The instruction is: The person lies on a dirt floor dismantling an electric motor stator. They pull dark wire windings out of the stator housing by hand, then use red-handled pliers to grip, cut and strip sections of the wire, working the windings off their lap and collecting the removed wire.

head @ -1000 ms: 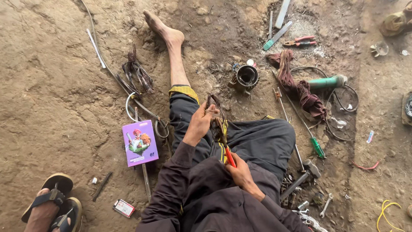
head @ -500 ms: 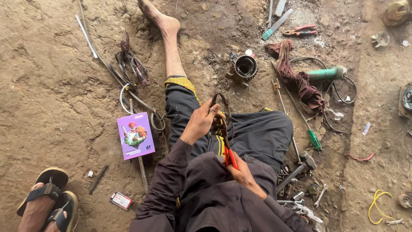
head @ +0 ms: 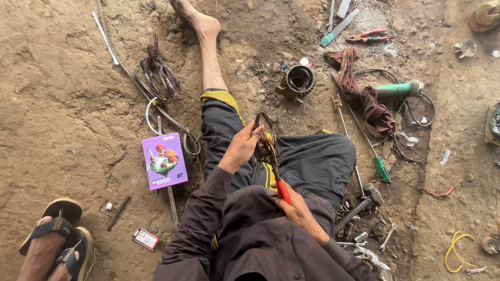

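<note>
Our left hand [head: 240, 148] pinches the wire bundle [head: 264, 136] over our lap; right hand [head: 298, 208] grips red-handled pliers [head: 279, 183], mid-cut, needing steady aim.

The right hand [head: 299, 211] covers most of the red-handled tool [head: 282, 190], so its kind cannot be told. The left hand [head: 240, 148] hides part of the wire bundle [head: 264, 136]. The sandalled foot [head: 49, 244] is cut off at the bottom edge. The hardware [head: 359, 237] by the knee is too small to tell apart.
</note>
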### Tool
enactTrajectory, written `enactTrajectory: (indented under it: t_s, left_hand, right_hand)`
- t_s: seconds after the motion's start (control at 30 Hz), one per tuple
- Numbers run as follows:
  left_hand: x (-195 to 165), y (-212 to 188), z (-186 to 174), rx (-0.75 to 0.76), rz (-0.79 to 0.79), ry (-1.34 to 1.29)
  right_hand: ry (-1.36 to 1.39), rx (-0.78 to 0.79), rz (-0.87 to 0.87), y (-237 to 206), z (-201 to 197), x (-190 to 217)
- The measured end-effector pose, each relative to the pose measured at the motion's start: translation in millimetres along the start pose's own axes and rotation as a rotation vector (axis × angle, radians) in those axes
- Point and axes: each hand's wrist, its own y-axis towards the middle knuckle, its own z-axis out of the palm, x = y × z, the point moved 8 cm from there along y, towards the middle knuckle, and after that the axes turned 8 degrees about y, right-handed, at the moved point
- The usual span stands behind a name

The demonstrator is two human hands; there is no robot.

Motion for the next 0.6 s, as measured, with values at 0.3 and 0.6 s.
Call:
enactTrajectory:
  t_s: [0.3,0.6]
  left_hand:
    - [21.1,4.5,3.7,0.025,-0.092,-0.236]
    - [-5.1,5.2,5.7,-0.123,-0.066,0.34]
  right_hand:
    - [-0.386,-0.191,0.193,-5.0,-16.7,-20.4]
    - [0.164,0.02,0.415,0.7,-10.5,-26.1]
